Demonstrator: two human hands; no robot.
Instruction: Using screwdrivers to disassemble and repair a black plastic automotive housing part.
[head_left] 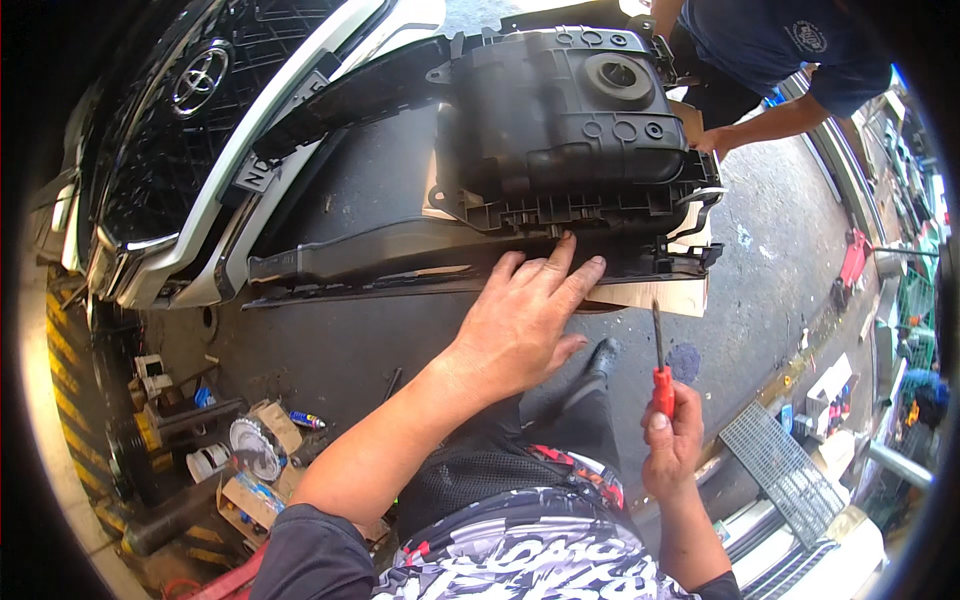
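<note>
A large black moulded plastic car part (560, 120) stands in front of me, with a round port near its top right. My left hand (525, 315) reaches across to its near lower edge. Its fingers are spread and the fingertips touch the long black plastic trim (380, 250) along that edge. In my right hand (670, 440) is a screwdriver (661, 385) with a red handle, its dark shaft pointing up and away from me. The screwdriver's tip is apart from the black part. Under the part, pieces of cardboard (660, 297) show.
At the far right another person's hand (712, 142) is at the part's side. A white vehicle front (215, 190) stands at the left. Boxes and loose parts (255, 455) lie at the lower left. A grey perforated panel (783, 470) lies at the lower right.
</note>
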